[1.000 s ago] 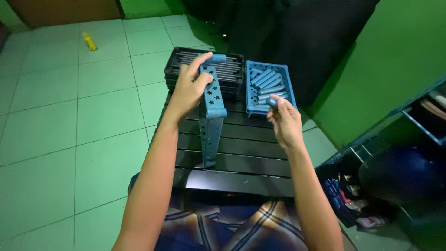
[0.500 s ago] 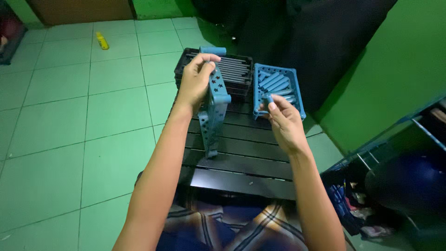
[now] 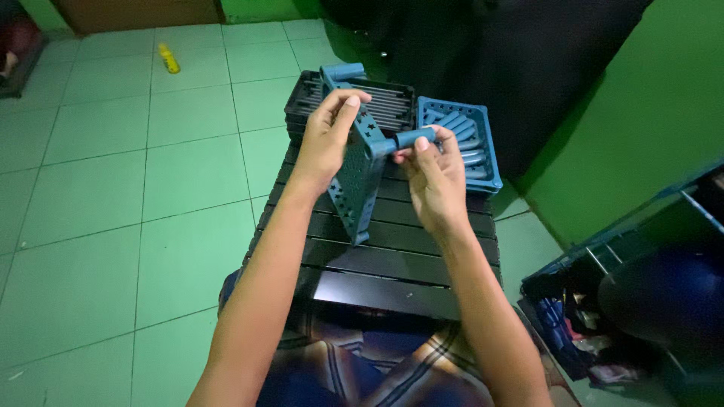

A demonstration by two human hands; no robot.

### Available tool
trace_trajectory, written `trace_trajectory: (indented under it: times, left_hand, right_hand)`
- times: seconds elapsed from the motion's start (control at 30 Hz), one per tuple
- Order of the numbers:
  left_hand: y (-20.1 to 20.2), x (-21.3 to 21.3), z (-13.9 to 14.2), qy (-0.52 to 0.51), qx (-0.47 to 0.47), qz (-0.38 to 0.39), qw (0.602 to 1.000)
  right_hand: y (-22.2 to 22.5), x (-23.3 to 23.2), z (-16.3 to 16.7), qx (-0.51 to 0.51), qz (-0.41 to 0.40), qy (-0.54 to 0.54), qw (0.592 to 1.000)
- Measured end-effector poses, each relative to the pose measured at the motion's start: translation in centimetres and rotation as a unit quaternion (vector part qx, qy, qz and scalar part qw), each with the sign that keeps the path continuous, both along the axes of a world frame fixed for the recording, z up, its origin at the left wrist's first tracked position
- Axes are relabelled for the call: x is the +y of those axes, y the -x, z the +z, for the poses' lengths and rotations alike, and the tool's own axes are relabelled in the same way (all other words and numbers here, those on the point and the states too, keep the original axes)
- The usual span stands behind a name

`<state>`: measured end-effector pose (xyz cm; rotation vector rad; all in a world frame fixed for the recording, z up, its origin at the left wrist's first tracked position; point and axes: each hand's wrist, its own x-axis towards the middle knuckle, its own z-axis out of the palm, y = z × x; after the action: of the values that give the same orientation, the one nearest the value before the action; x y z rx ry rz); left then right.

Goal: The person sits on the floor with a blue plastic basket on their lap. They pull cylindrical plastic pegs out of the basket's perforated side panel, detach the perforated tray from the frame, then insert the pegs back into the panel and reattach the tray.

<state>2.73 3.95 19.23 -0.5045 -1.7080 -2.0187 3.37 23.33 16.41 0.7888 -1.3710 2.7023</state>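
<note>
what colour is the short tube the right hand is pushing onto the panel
Blue, matching the perforated panel. The tube in the right hand shows best in the head view.

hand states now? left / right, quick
Left hand: closed on the upright blue perforated panel, gripping its top edge.
Right hand: closed on a blue tube at the panel's corner.
</note>
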Motion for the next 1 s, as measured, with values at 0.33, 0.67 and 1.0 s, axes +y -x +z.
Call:
trace_trajectory:
  times: [0.33, 0.67, 1.0]
  left_hand:
    - [-2.6, 2.1, -1.1, -0.004, 0.05, 0.069, 0.996]
    - [-1.9, 0.6, -0.1, 0.08, 0.066, 0.045, 0.994]
    - [-2.1, 1.4, -0.2, 0.057, 0.042, 0.008, 0.997]
  right_hand:
    - [-2.3, -1.9, 0.4, 0.037, -0.016, -0.035, 0.999]
    - [-2.6, -1.0, 1.8, 0.167, -0.066, -0.222, 0.958]
    - [-4.0, 0.2, 4.5, 0.307, -0.203, -0.394, 0.842]
